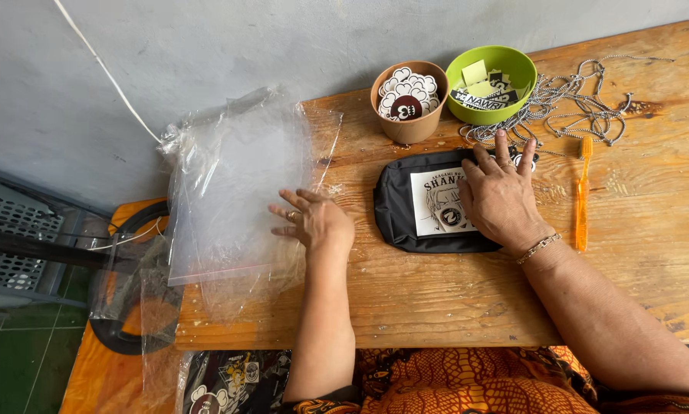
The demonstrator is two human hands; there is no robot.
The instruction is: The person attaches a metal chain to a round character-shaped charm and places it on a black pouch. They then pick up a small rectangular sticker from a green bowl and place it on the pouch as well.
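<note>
A black zip pouch (pixel 396 208) with a white printed patch lies on the wooden table (pixel 452 295). My right hand (pixel 499 195) rests flat on top of it, fingers spread, a bracelet at the wrist. My left hand (pixel 316 219) lies palm down at the right edge of a stack of clear plastic bags (pixel 233 184), fingertips touching the plastic. The bags hang over the table's left edge.
A brown cup (pixel 408 100) full of round stickers and a green bowl (pixel 491 83) of stickers stand at the back. A heap of silver ball chains (pixel 578 107) lies to the right, with an orange comb (pixel 583 192) beside the pouch. A grey wall runs behind.
</note>
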